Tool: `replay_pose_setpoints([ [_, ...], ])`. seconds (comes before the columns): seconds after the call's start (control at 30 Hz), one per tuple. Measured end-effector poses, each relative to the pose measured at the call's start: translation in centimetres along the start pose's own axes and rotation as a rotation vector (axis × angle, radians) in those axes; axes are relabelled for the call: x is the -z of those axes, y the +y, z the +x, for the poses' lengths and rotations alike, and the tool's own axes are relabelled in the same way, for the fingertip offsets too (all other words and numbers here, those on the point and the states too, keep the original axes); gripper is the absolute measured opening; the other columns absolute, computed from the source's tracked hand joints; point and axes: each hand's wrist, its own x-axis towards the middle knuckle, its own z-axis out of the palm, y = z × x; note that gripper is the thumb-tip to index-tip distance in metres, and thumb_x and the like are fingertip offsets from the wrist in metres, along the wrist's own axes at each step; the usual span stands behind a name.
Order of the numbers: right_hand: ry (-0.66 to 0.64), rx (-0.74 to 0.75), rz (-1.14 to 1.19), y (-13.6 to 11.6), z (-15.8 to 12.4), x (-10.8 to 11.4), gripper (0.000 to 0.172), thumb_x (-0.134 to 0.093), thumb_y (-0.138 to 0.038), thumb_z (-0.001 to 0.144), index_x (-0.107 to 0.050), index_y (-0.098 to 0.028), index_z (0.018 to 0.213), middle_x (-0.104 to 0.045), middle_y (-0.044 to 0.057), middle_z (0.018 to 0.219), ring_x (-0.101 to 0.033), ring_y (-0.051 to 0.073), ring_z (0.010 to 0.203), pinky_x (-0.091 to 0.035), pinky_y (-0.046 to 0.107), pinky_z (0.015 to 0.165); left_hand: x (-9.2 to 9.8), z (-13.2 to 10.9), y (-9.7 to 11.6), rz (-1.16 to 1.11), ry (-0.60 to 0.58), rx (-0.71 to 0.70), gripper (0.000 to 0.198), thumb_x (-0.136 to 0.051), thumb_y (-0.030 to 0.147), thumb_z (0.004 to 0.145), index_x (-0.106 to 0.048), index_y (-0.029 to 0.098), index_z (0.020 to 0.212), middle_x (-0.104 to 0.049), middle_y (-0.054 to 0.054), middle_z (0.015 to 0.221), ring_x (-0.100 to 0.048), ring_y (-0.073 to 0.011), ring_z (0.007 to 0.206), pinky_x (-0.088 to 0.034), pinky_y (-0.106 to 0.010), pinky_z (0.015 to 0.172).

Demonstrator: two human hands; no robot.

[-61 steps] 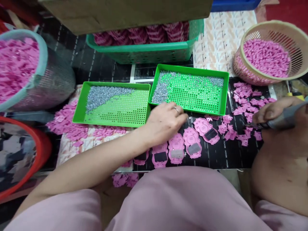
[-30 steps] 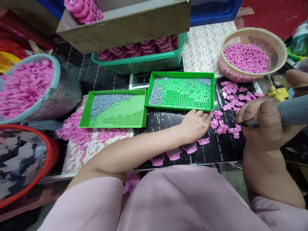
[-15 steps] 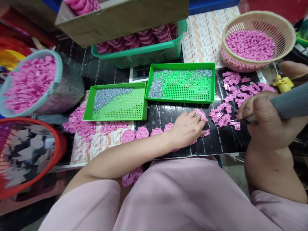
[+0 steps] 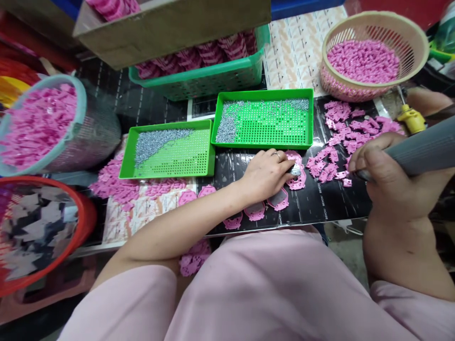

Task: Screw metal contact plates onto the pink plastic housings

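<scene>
- Left hand (image 4: 265, 175), fingers half open and flat, resting on a pink plastic piece (image 4: 295, 182) near the black mat's (image 4: 341, 208) front edge; no firm grip
- Right hand (image 4: 382, 163) closed around a grey tool handle (image 4: 423, 148), at the mat's right end, tip just above loose pink scraps (image 4: 327, 168)
- Row of pink pig-shaped pieces (image 4: 255, 211) along the mat's front edge, just below the left wrist
- Two green trays (image 4: 263, 93) of small screws (image 4: 227, 130) side by side, at the mat's back edge
- Pink pieces heaped in a round basket (image 4: 373, 16), past the mat's back right corner
</scene>
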Motion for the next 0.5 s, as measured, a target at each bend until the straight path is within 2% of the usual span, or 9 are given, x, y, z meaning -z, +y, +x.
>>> replay_pose_setpoints([
  [0.07,-0.063,0.038,-0.006,-0.1,0.0,-0.1,0.053,-0.074,-0.022,0.073,-0.060,-0.041,0.121,-0.052,0.000,0.129,-0.058,0.007,0.059,-0.050,0.030,0.053,-0.1,-0.3,0.1,0.002,-0.007,0.018,0.033,-0.050,0.041,0.096,-0.064,0.019,0.116,-0.065,-0.006,0.105,-0.054,-0.0213,0.094,-0.036,-0.032,0.074],
  [0.17,-0.069,0.011,-0.026,-0.3,-0.1,-0.3,0.046,-0.072,-0.023,0.075,-0.062,-0.040,0.117,-0.055,0.000,0.119,-0.060,0.009,0.061,-0.052,0.033,0.057,-0.3,-0.4,0.7,-0.001,-0.015,0.011,0.033,-0.051,0.041,0.095,-0.065,0.019,0.115,-0.065,-0.006,0.106,-0.054,-0.0223,0.096,-0.037,-0.033,0.075],
  [0.33,-0.081,0.044,0.032,-0.7,-0.3,-0.8,0.045,-0.069,-0.023,0.079,-0.059,-0.038,0.120,-0.046,0.000,0.125,-0.068,0.012,0.075,-0.058,0.036,0.069,-0.7,-0.1,1.8,0.034,-0.025,0.001,0.032,-0.050,0.039,0.096,-0.065,0.015,0.111,-0.066,-0.008,0.105,-0.055,-0.0247,0.100,-0.038,-0.035,0.078],
  [0.43,-0.110,-0.031,0.091,-0.9,-0.2,-1.0,0.042,-0.069,-0.031,0.080,-0.059,-0.036,0.120,-0.041,0.001,0.127,-0.070,0.016,0.080,-0.055,0.031,0.056,-1.0,-0.1,2.1,0.046,-0.005,-0.001,0.031,-0.049,0.038,0.096,-0.066,0.015,0.108,-0.066,-0.008,0.101,-0.056,-0.0247,0.097,-0.038,-0.035,0.077],
  [0.5,-0.124,-0.065,0.116,-0.9,0.1,-1.1,0.040,-0.070,-0.036,0.079,-0.061,-0.036,0.119,-0.046,0.001,0.123,-0.070,0.017,0.077,-0.053,0.031,0.053,-1.2,-0.1,2.1,0.051,0.022,0.000,0.030,-0.049,0.038,0.096,-0.067,0.015,0.104,-0.067,-0.009,0.099,-0.056,-0.0247,0.096,-0.038,-0.035,0.076],
])
